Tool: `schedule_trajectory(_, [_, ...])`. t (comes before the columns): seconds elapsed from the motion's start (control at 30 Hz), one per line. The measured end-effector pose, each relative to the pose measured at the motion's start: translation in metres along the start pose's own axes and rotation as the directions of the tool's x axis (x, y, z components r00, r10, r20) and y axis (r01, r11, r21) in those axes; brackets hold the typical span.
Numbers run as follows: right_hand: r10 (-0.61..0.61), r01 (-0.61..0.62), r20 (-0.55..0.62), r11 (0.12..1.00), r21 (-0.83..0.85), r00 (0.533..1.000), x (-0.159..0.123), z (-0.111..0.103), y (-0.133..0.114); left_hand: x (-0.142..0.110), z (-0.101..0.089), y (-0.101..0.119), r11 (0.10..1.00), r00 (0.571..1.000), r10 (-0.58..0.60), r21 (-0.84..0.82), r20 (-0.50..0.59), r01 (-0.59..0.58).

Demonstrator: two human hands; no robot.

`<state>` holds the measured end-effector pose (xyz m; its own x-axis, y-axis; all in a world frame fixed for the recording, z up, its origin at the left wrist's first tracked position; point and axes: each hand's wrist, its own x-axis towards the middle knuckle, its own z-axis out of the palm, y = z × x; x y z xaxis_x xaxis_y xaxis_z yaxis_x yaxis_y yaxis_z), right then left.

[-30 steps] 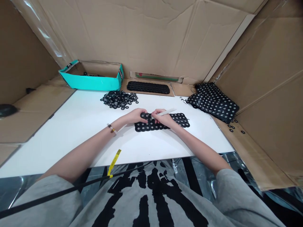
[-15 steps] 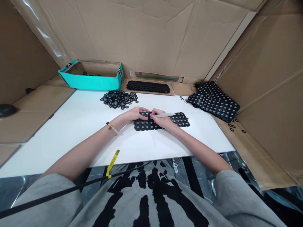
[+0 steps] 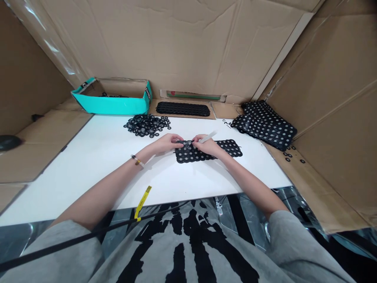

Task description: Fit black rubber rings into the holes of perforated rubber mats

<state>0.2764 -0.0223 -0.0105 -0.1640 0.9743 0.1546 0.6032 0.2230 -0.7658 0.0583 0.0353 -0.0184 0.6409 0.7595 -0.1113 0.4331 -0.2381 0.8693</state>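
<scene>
A black perforated mat with grey-centred holes (image 3: 212, 151) lies flat on the white table, under both hands. My left hand (image 3: 167, 143) rests its fingertips on the mat's left part. My right hand (image 3: 207, 146) is just beside it, holding a thin white stick (image 3: 208, 137) that points up and to the right. The fingers of both hands meet over the mat and hide the small area beneath them. A loose pile of small black rings (image 3: 147, 125) lies beyond my left hand, apart from it.
A stack of dotted black mats (image 3: 265, 125) sits at the table's far right corner, with a few rings on the cardboard near it. A black mat (image 3: 183, 109) lies beyond the table. A teal box (image 3: 112, 105) stands back left. Cardboard walls surround the white table (image 3: 88, 173).
The mat has slid to the right on the table. The white stick has swung from nearly level to a steeper tilt, and my hands have drawn slightly apart.
</scene>
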Motion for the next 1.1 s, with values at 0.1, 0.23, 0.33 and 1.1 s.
schedule_trajectory(0.1, [-0.05, 0.058, -0.128, 0.997, 0.057, 0.991, 0.002, -0.008, 0.0, 0.0, 0.002, 0.0, 0.999, 1.0, 0.021, 0.033, -0.023, -0.021])
schedule_trajectory(0.23, [0.001, 0.014, -0.089, 0.986, 0.166, 0.996, 0.002, -0.009, -0.004, 0.0, 0.01, 0.001, 0.988, 0.993, 0.049, 0.148, -0.109, -0.033])
schedule_trajectory(0.33, [-0.006, 0.026, -0.096, 0.977, 0.211, 0.995, 0.001, -0.003, -0.003, 0.0, 0.015, 0.001, 0.975, 0.981, 0.118, 0.207, -0.153, -0.085])
schedule_trajectory(1.1, [0.105, -0.108, 0.024, 0.968, 0.225, 0.994, 0.003, 0.01, 0.006, 0.007, 0.018, -0.01, 0.996, 0.969, 0.021, 0.084, -0.246, 0.0])
